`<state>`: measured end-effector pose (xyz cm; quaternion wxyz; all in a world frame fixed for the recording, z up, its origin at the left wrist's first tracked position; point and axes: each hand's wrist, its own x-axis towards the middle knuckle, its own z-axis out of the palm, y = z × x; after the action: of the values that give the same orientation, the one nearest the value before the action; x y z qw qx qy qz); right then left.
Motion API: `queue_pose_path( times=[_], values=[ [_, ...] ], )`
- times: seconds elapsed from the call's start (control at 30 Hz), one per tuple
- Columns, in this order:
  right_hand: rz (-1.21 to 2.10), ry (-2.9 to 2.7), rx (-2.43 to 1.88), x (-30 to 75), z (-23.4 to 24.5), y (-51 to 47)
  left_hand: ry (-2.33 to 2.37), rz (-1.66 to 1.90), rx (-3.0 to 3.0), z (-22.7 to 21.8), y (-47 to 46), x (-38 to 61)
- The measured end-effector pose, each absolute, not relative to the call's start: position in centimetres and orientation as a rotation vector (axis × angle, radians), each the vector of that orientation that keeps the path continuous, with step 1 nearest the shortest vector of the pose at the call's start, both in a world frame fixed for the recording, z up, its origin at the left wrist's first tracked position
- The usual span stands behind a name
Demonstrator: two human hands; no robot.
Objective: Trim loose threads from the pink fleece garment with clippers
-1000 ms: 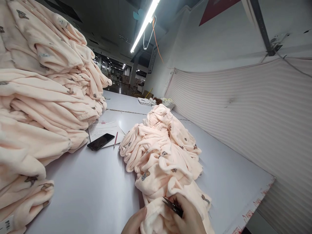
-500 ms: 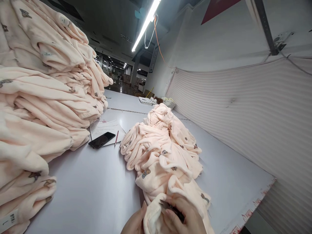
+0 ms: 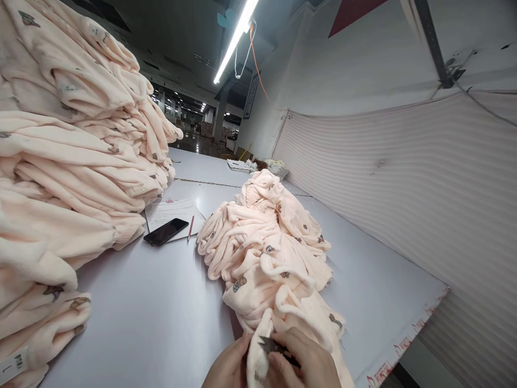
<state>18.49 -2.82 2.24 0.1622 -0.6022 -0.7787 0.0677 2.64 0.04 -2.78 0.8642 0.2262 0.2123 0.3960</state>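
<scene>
The left hand (image 3: 229, 362) pinches the pink cloth (image 3: 256, 353) from its left; the right hand (image 3: 309, 358) clutches snips (image 3: 270, 345) at its right.

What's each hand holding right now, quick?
Left hand: closed, holding a fold of pale pink cloth.
Right hand: closed, holding small dark snips at the cloth.

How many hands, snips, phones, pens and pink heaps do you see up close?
Hands: 2 (left hand, right hand)
Snips: 1
Phone: 1
Pen: 1
Pink heaps: 2 (left heap, middle heap)
Total: 7
</scene>
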Motion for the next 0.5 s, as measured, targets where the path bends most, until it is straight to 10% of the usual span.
queue_pose_path(
  times=[0.5],
  values=[
    [0.494,-1.673,-1.645,21.8,3.4,-4.5,0.282,0.797,0.473,-1.5,4.8,5.9]
  ],
)
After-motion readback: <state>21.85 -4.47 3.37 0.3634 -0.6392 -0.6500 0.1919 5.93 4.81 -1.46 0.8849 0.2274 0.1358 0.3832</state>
